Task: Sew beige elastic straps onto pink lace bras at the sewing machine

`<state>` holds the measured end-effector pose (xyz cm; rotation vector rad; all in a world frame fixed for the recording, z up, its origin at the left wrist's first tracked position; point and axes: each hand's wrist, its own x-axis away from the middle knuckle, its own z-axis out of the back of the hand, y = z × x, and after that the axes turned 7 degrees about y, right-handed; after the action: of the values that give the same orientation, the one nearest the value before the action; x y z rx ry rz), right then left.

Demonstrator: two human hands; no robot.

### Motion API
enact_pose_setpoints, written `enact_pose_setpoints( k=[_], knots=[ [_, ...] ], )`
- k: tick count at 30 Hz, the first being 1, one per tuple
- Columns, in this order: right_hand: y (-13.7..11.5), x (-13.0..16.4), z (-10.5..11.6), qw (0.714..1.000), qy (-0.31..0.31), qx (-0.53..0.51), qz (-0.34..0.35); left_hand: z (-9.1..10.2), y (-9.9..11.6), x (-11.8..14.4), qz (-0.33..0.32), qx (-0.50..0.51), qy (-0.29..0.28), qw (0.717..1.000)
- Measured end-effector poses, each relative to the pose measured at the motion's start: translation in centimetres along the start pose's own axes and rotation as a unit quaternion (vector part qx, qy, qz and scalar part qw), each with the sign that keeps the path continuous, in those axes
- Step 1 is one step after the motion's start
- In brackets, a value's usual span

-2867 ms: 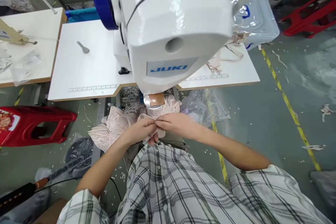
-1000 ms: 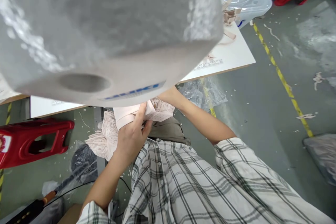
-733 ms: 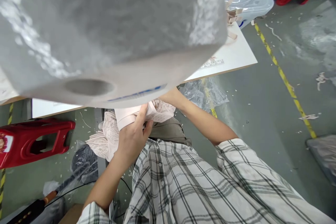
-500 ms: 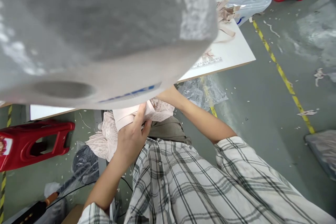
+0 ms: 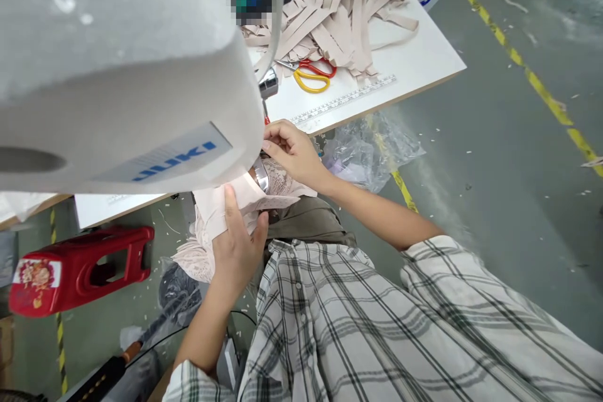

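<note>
A white JUKI sewing machine [image 5: 183,138] fills the upper left, its head hiding part of the work. Beneath it, a pale pink lace garment [image 5: 245,198] is spread around the metal machine arm [image 5: 261,176]. My left hand [image 5: 238,251] grips the garment from the near left, index finger along the top of the fabric and thumb to the right. My right hand [image 5: 296,154] is beside the machine head, above the lace. Its fingers are curled and pressed together, and whatever they pinch is hidden. More pink lace [image 5: 195,257] hangs down at the left.
Beige fabric strips [image 5: 330,12] are heaped on the white table [image 5: 424,56], near scissors [image 5: 313,75] with red and yellow handles. A printed ruler scale [image 5: 346,100] runs along its front. A red stool [image 5: 85,270] stands left; clear plastic [image 5: 372,151] lies below the table edge.
My view has shifted, uncovering the strips, scissors and metal arm. My right hand, partly hidden behind the machine head before, now shows with curled fingers. My left hand stays on the garment.
</note>
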<state>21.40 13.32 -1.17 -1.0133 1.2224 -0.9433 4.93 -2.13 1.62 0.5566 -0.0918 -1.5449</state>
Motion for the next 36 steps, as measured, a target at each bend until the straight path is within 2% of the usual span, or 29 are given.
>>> enact_pose_setpoints(
  k=[6, 17, 27, 33, 36],
  knots=[
    [-0.4, 0.7, 0.4, 1.0, -0.016, 0.004, -0.013, -0.4, 0.0, 0.2, -0.017, 0.004, 0.022, 1.0],
    [-0.3, 2.5, 0.9, 0.999, -0.014, -0.028, -0.038, -0.3, 1.5, -0.3, -0.016, -0.018, -0.006, 1.0],
    [-0.6, 4.3, 1.8, 0.993, -0.044, -0.093, -0.056, -0.1, 2.2, -0.4, 0.006, -0.006, -0.024, 1.0],
    [-1.5, 4.4, 1.7, 0.997, -0.051, -0.039, -0.04, 0.3, 2.7, -0.6, 0.034, -0.036, -0.047, 0.998],
    [-2.4, 5.0, 1.8, 0.996, -0.068, -0.002, -0.061, -0.1, 3.2, 0.0, 0.02, -0.038, -0.039, 0.998]
  ],
)
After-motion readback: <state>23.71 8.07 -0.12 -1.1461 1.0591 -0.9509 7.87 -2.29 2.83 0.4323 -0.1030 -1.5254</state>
